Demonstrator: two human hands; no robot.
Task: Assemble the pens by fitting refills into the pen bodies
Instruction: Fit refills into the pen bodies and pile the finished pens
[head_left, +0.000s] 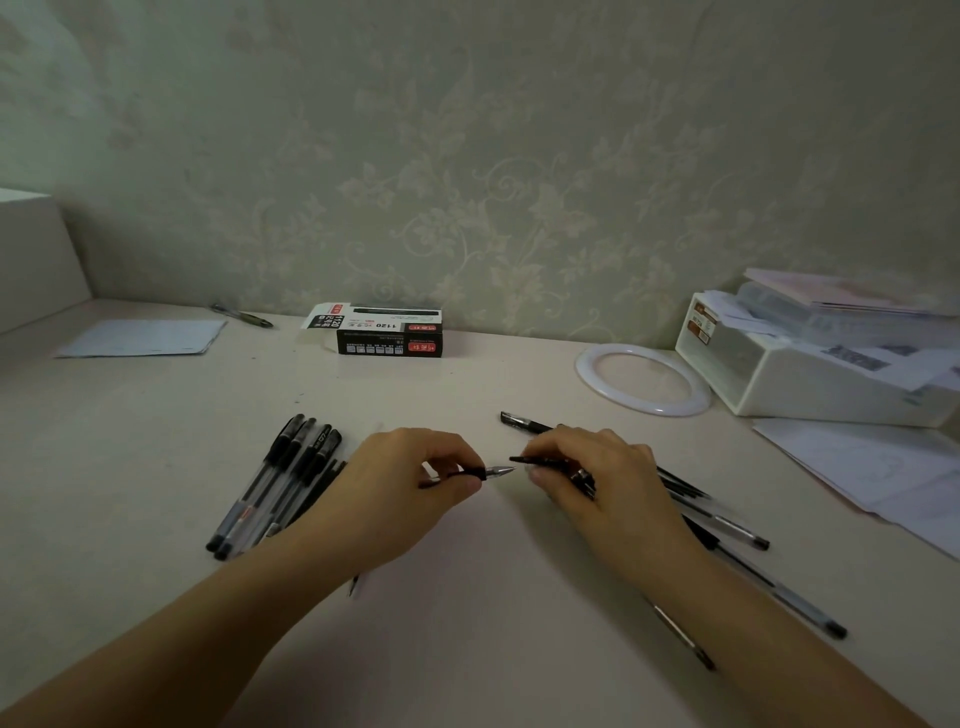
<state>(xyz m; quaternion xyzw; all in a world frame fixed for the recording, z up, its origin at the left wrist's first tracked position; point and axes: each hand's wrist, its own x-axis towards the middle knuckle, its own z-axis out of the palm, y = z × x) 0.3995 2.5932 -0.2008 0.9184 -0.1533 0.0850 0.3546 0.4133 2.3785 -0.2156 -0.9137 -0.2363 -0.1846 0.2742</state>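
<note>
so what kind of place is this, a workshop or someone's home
Most likely a home desk, not a workshop: floral wallpaper behind a pale tabletop, loose papers, a white storage box stacked with documents, and a retail pen box beside the pens being assembled.

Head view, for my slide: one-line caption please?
Left hand holds a pen, right hand brings its cap; finished pens alongside.
</note>
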